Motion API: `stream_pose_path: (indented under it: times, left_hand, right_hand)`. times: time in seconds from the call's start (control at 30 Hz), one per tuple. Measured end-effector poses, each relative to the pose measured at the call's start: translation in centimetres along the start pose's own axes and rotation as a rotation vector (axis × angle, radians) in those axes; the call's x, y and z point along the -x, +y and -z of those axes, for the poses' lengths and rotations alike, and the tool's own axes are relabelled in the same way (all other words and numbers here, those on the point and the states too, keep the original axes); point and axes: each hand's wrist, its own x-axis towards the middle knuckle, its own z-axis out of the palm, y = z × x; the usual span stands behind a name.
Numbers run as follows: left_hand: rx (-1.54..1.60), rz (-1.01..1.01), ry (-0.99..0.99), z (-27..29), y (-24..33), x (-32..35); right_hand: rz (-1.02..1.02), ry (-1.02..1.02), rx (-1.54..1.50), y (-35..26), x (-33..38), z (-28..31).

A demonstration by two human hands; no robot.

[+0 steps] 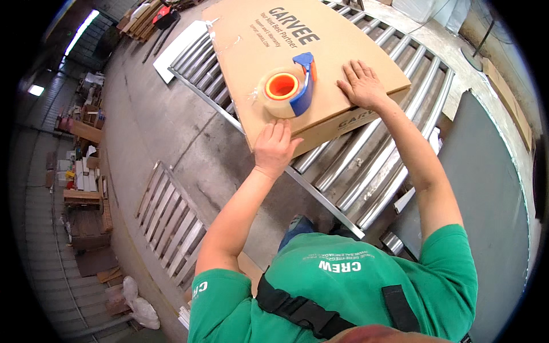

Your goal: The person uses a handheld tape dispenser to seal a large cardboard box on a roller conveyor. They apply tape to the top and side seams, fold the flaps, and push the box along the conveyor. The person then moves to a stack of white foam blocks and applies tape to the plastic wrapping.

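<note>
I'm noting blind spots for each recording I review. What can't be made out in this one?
All in the head view:
1. Inside of the cardboard box: hidden by its closed top.
2. Its far end: cut off by the picture's top edge.
3. Conveyor rollers beneath it: covered by the box.
4. Palms of the left hand and right hand: turned away from the camera.
5. Stacked goods, far left: too small to identify.

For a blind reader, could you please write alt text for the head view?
The person's left hand and right hand touch a large cardboard box on a roller conveyor; a blue-and-orange tape dispenser sits on top.
</note>
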Motion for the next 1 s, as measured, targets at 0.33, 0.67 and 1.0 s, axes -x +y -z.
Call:
stream_pose_path:
  times: [0.33, 0.67, 1.0]
  left_hand:
    - [0.029, -0.215, -0.058, -0.2, -1.8, -1.0]
    - [0.214, -0.402, -0.288, -0.5, -2.8, -4.1]
    - [0.135, -0.212, -0.198, -9.9, 6.8, -14.6]
  right_hand:
    - [-0.281, -0.574, -0.733, -9.6, -2.6, 6.5]
    - [-0.448, -0.25, -0.646, -1.2, 3.0, 8.9]
    - [-0.987, 0.335, -2.058, 5.0, 23.4, 2.1]
